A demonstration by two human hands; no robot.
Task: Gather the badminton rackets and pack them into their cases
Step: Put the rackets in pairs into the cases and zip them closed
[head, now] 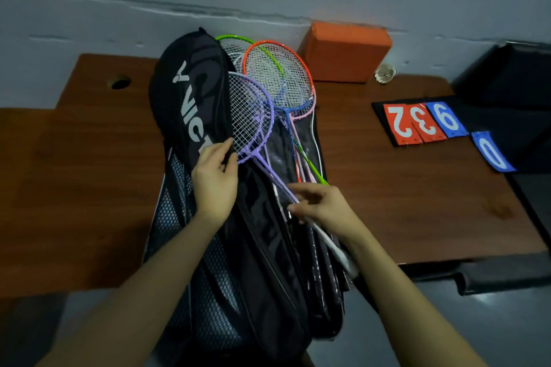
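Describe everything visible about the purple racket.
The purple racket has a lilac oval frame with white strings, a thin lilac shaft and a white grip end. It lies slanted across the open black racket bag, head toward the wall, overlapping the other rackets. The left hand holds the bag flap by its throat; the right hand pinches its shaft.
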